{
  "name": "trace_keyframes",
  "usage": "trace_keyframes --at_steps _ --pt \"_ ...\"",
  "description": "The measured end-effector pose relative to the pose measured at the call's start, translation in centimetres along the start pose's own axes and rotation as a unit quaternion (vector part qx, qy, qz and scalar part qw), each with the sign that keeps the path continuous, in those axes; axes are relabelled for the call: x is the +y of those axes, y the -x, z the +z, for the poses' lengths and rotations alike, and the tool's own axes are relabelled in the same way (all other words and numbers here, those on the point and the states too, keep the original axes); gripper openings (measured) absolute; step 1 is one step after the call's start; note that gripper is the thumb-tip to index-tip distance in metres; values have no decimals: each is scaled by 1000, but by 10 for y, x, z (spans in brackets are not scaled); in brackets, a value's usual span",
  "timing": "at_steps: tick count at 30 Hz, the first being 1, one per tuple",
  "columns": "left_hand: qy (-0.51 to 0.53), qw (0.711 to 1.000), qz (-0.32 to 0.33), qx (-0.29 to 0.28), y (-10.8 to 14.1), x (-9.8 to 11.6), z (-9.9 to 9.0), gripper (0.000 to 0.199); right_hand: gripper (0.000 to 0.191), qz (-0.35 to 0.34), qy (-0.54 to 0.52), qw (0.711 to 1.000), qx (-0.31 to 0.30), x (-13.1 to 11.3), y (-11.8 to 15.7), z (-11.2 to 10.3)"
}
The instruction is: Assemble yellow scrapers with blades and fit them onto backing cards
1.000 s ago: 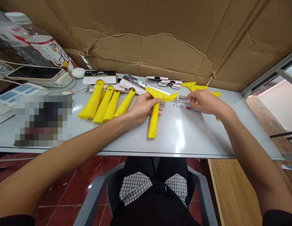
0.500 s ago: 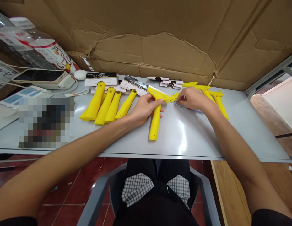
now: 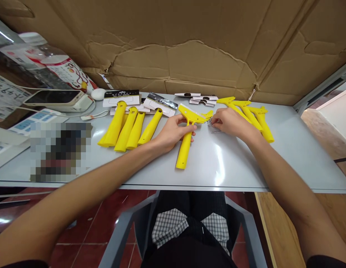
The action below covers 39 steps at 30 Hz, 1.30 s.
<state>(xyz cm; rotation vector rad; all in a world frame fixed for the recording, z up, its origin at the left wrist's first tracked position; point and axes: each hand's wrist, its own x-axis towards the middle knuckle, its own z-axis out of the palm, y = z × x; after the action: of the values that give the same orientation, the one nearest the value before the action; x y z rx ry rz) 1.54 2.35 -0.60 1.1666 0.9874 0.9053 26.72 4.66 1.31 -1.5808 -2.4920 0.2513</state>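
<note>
My left hand (image 3: pixel 175 133) is closed around the neck of a yellow T-shaped tool (image 3: pixel 184 149), whose handle points toward the table's front edge. Beside the right end of its head, my right hand (image 3: pixel 227 121) has its fingers pressed together over some small metal pieces (image 3: pixel 209 121); what they pinch is too small to make out. A thin metal rod (image 3: pixel 217 131) shows below those fingers. Several yellow handles (image 3: pixel 113 126) with black-and-white cards (image 3: pixel 121 97) lie left of my left hand. More yellow tools (image 3: pixel 263 124) rest beyond my right hand, partly behind it.
White cards (image 3: pixel 203 99) lie near the cardboard wall (image 3: pixel 167 44) at the back of the grey table (image 3: pixel 237 167). On the left are a phone (image 3: pixel 51 97), a power strip (image 3: pixel 36 120), cables, plastic bottles (image 3: pixel 61 67) and a blurred-out item (image 3: pixel 61 150).
The whole view has shifted slightly. My left hand still holds the yellow tool, and my right hand remains at its head, with the thin rod now showing more clearly below my fingers.
</note>
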Motion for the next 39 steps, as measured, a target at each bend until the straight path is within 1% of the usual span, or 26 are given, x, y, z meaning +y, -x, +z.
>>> trace_keyframes --at_steps 3,8,13,18,26,32,39 --pt "-3 1000 -3 0 1 1 1 44 21 4 1 1000 -4 -2 1 0" --pt "-15 1000 0 6 3 2 2 43 19 -2 25 1000 7 -5 3 0" --pt "-22 1000 4 3 4 3 3 43 19 2 42 999 -5 -9 4 -1" --pt "-28 1000 7 4 5 4 3 41 19 -17 43 999 7 -7 4 2" --pt "-25 1000 8 4 5 4 4 40 20 -32 50 998 4 -8 4 3" --pt "-23 1000 2 -2 6 3 4 41 24 -35 47 998 -7 -8 3 6" --pt "-22 1000 6 0 6 4 6 42 18 -39 85 996 -5 -7 4 9"
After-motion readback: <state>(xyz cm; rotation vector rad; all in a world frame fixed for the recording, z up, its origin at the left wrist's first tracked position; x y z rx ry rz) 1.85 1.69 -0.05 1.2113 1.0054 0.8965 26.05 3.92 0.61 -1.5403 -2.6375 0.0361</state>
